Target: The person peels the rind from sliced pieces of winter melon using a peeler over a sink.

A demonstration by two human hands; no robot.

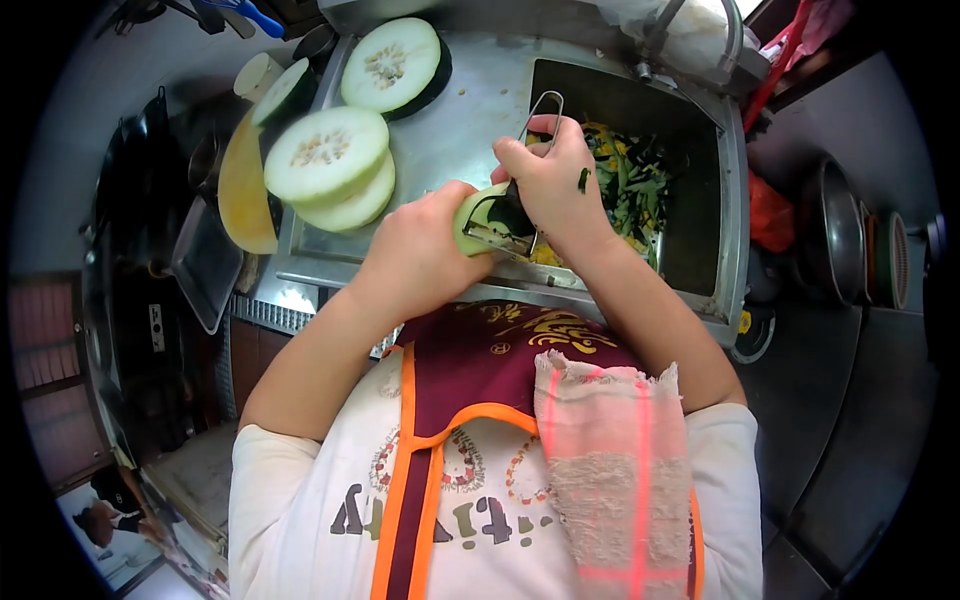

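My left hand point(420, 245) is closed around a pale green piece of winter melon point(468, 222), held at the near edge of the sink. In my right hand point(562, 190) is a metal peeler point(548, 100), its wire handle sticking up past my fingers. The peeler's blade rests against the melon, where a strip of dark green rind shows. A scrap of dark rind clings to the back of my right hand. Green and yellow peelings point(640, 185) lie in the sink point(737, 190) below and beyond this hand.
On the steel drainboard point(475, 110) at left are two stacked peeled winter melon slices point(325, 150) and a slice with dark rind point(393, 65). A yellow crescent-shaped thing point(243, 190) and a dark tray point(208, 265) stand further left. A faucet point(650, 60) is behind the sink; pans point(835, 230) stand right.
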